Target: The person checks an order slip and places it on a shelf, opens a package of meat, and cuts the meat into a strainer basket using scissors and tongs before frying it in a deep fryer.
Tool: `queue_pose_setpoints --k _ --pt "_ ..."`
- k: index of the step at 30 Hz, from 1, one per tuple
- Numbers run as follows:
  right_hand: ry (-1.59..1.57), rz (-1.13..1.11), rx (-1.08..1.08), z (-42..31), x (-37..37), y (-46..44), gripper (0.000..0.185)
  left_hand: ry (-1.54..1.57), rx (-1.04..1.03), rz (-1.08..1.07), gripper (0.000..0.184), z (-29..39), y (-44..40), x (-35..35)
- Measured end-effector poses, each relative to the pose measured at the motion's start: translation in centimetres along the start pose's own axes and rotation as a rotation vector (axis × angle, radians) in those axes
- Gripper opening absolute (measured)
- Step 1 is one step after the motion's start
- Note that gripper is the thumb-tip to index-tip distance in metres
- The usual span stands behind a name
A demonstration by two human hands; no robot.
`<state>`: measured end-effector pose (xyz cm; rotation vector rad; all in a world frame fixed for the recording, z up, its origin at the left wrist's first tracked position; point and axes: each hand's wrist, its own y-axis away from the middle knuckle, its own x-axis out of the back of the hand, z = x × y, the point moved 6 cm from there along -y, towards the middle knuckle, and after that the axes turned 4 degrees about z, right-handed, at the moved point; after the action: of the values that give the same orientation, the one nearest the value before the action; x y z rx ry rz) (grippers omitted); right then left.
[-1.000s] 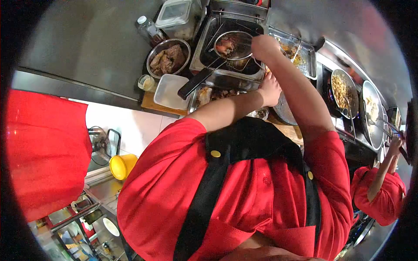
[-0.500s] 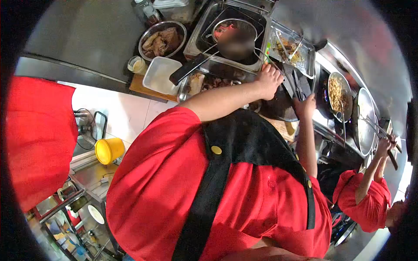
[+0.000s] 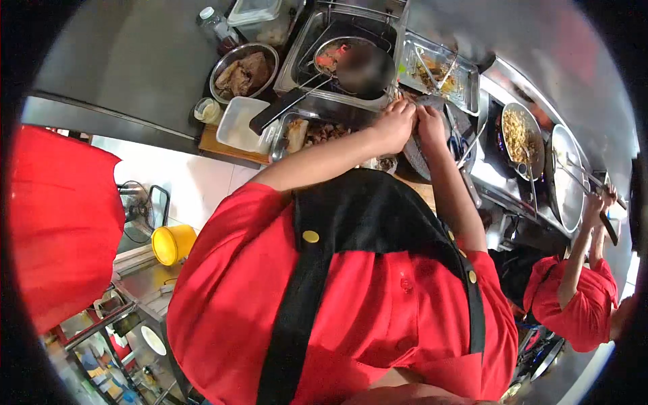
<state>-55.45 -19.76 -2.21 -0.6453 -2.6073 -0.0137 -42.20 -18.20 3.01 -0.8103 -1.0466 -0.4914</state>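
Note:
My left hand (image 3: 395, 126) and my right hand (image 3: 430, 126) are close together at a round grey board (image 3: 417, 160). Both have bent, closed fingers; what they hold is hidden or too small to make out. Just beyond them a black-handled strainer (image 3: 331, 57) with red and brown food rests over a steel fryer (image 3: 295, 73), partly covered by a dark blurred patch. Scissors (image 3: 458, 143) lie right of my right hand. A steel tray of chopped meat (image 3: 325, 132) sits left of my left hand.
A meat bowl (image 3: 244, 71), white tub (image 3: 244, 127) and bottle (image 3: 217, 25) stand left. At right are a food tray (image 3: 439, 73), a filled pan (image 3: 518, 135), a wok (image 3: 567, 179) and a co-worker (image 3: 574, 297) holding utensils. A yellow bucket (image 3: 173, 245) is lower left.
My right hand has come from above the strainer, down beside the scissors, then up next to my left hand. My left hand has shifted slightly left. The whole view has shifted a little.

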Motion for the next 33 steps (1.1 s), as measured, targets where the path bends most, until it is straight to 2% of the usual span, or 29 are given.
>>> queue_pose_setpoints --k 2,3,6,8,10,12,13,14,16,17,18,19,20,21,23,24,25,26,28,29,30,31,32,33 --pt "-0.125 -0.099 -0.171 1.9 -1.4 -0.2 0.031 0.064 -0.064 -0.073 0.053 0.2 0.9 0.3" --pt "-0.165 -0.024 -0.155 1.6 -1.3 -0.4 0.033 0.075 -0.107 0.075 0.047 0.3 1.2 1.8" --pt "-0.021 0.036 -0.187 2.7 0.4 -3.6 0.035 0.170 -0.038 0.054 0.041 -1.4 2.7 7.7" --pt "0.066 0.062 -0.144 2.4 0.3 -4.8 0.035 0.010 0.199 0.265 0.043 -6.2 5.5 10.3" --pt "0.258 0.102 -0.052 1.9 0.3 -5.9 0.035 -0.445 0.498 0.231 0.050 -8.9 9.0 12.7" --pt "0.228 0.131 -0.110 1.9 -0.1 -6.6 0.034 -0.419 0.718 -0.036 0.056 -11.5 11.9 11.6" --pt "0.057 0.169 -0.278 1.3 0.5 -6.5 0.033 -0.280 0.777 -0.206 0.058 -12.4 12.8 10.8" --pt "-0.119 0.206 -0.440 0.7 0.6 -6.4 0.033 -0.286 0.785 -0.197 0.058 -12.7 13.1 10.9" --pt "0.472 0.245 -0.069 9.1 -1.6 -12.7 0.031 -0.220 0.639 0.008 0.052 -11.9 13.8 11.4" --pt "0.401 0.197 -0.024 6.0 -1.6 -11.1 0.027 -0.130 0.585 0.174 0.044 -11.4 14.2 12.5" --pt "0.330 0.151 0.024 3.7 -1.4 -10.3 0.023 -0.137 0.585 0.182 0.044 -11.3 14.6 13.2" --pt "0.222 0.095 -0.072 4.2 -0.9 -10.4 0.021 -0.033 0.542 0.399 0.040 -11.0 15.3 15.0" --pt "0.296 0.142 -0.038 6.1 -0.8 -11.8 0.023 0.074 0.500 0.612 0.036 -10.4 16.7 16.4" --pt "0.372 0.191 -0.008 8.2 -0.7 -13.2 0.026 -0.005 0.515 0.717 0.032 -9.9 18.5 17.3" --pt "0.395 0.279 -0.122 8.4 -0.6 -13.0 0.029 0.123 0.711 0.847 0.026 -11.5 23.9 15.7" --pt "0.465 0.196 0.124 6.4 -1.2 -12.4 0.031 0.187 0.781 0.947 0.023 -12.7 27.2 14.0" --pt "0.498 0.154 0.246 4.8 -1.4 -11.8 0.032 0.254 0.847 1.047 0.020 -13.5 30.1 12.3" --pt "0.527 0.114 0.370 3.2 -1.7 -11.2 0.033 0.250 0.847 1.047 0.020 -13.1 31.5 11.6" --pt "0.083 0.258 -0.214 3.7 -0.2 -10.6 0.030 0.453 0.984 1.192 0.017 -12.5 35.0 9.8" --pt "0.330 0.330 -0.096 2.2 0.1 -10.3 0.027 0.448 0.991 1.196 0.017 -12.3 36.5 8.4" --pt "0.327 0.323 -0.094 3.7 -0.6 -11.0 0.027 0.377 0.996 1.130 0.017 -12.5 38.0 6.7" --pt "0.424 0.258 0.021 6.1 -2.1 -12.8 0.027 0.306 0.996 1.065 0.017 -13.2 39.7 4.5" --pt "0.521 0.193 0.136 7.1 -3.4 -13.8 0.026 0.379 1.305 0.823 0.019 -15.4 43.8 -0.8" --pt "0.382 0.167 0.086 5.3 -2.6 -12.8 0.025 0.442 1.340 0.700 0.021 -13.7 43.7 -1.6"
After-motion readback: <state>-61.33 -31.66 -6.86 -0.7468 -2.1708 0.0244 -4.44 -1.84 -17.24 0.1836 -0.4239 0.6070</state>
